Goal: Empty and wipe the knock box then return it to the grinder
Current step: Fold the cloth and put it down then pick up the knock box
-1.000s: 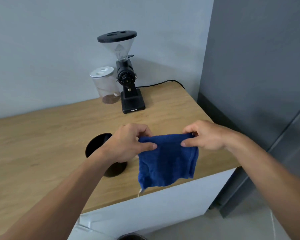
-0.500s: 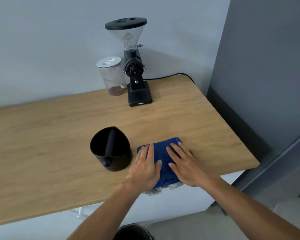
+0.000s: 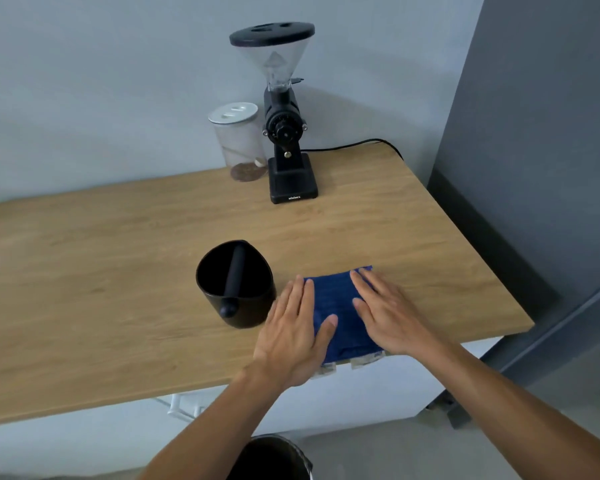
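A black knock box (image 3: 235, 284) with a bar across its mouth stands upright on the wooden counter (image 3: 118, 271), left of a folded blue cloth (image 3: 338, 306). The cloth lies flat near the counter's front edge. My left hand (image 3: 293, 336) rests palm down on the cloth's left side, close to the knock box. My right hand (image 3: 390, 311) lies flat on the cloth's right side. Both hands have their fingers spread and grip nothing. The black grinder (image 3: 286, 133) with a clear hopper stands at the back by the wall.
A clear jar (image 3: 239, 143) with a white lid stands left of the grinder. A black cable (image 3: 357, 145) runs from the grinder to the right. A tall grey cabinet (image 3: 541, 150) borders the counter's right end. A dark bin (image 3: 274, 457) sits on the floor below.
A second ago both hands held the blue cloth up by its top edge. The cloth now lies folded on the counter, with both palms pressed flat on it.
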